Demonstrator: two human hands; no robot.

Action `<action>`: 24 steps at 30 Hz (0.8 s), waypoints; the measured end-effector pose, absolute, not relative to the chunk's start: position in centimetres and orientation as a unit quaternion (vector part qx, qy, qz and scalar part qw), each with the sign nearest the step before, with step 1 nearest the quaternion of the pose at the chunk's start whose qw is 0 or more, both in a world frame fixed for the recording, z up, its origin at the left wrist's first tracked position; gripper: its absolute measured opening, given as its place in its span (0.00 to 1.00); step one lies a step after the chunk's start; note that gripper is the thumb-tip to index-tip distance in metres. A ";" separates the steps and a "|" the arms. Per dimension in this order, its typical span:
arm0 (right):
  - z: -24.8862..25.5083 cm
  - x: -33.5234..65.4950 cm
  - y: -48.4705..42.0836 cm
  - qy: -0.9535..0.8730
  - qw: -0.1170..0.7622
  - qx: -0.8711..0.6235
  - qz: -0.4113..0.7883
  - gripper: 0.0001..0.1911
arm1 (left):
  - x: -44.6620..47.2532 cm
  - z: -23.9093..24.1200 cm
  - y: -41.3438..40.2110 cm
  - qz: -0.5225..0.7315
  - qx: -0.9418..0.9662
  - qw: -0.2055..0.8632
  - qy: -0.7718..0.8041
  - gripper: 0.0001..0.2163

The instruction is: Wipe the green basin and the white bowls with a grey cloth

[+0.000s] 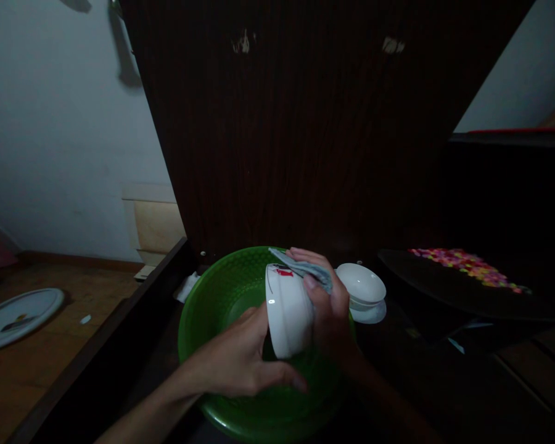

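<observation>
A white bowl (pixel 289 314) with a red and black design near its rim is tilted on its side above a green plastic basin (pixel 213 302). My left hand (pixel 240 357) grips the bowl, fingers inside its mouth and thumb stretched below it. In my right hand (pixel 328 308) is a light blue-grey cloth (pixel 305 269), pinched under the thumb and lying against the bowl's outer side. Both hands are over the basin, whose lower part is in shadow.
Right of the basin, another white bowl (pixel 361 283) stands on a white dish (pixel 369 313). A dark wooden panel (pixel 300 135) rises behind. Pink and yellow flower-like pieces (pixel 472 266) lie on a dark surface at right. A white oval board (pixel 21 317) is on the floor at left.
</observation>
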State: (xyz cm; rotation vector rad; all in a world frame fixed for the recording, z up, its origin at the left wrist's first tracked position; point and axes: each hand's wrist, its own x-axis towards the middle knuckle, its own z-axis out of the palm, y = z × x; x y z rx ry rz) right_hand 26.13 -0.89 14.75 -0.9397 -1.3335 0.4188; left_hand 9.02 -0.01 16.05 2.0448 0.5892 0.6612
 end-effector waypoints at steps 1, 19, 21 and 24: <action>14.7 26.1 -0.8 -0.575 0.668 -0.431 0.193 0.14 | 9.1 15.9 -0.1 0.270 0.830 0.420 0.248 0.31; 15.8 26.8 -1.2 -0.727 0.538 -0.357 0.233 0.20 | 9.3 16.2 1.3 0.257 0.665 0.668 0.215 0.18; 15.6 27.1 -1.2 -0.762 0.533 -0.299 0.215 0.20 | 9.6 16.1 1.5 0.283 0.599 0.718 0.212 0.14; 15.2 27.3 -0.9 -0.798 0.525 -0.231 0.185 0.20 | 10.2 15.8 1.8 0.328 0.499 0.774 0.211 0.11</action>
